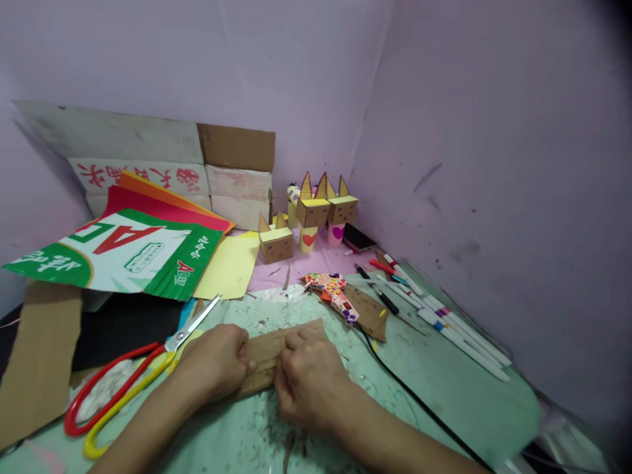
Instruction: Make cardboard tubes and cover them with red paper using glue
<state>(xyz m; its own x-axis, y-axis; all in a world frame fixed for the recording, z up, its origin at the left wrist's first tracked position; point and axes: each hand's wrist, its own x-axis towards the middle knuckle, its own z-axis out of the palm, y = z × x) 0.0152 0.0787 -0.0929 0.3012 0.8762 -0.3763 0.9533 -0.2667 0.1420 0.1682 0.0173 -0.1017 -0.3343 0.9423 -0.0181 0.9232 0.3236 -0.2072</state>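
Cardboard [263,349] sits gripped in left hand [218,361] and right hand [312,378].

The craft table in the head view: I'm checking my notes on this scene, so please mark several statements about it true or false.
1. Both the left hand and the right hand grip a brown cardboard piece. True.
2. The scissors lie to the right of both hands. False: they lie on the left, beside the left hand.
3. A black cord runs from the patterned glue gun. True.
4. The nearest eared cardboard head stands on a paper tube. False: it sits straight on the pink surface.
5. The scissors have one red handle loop and one yellow. True.
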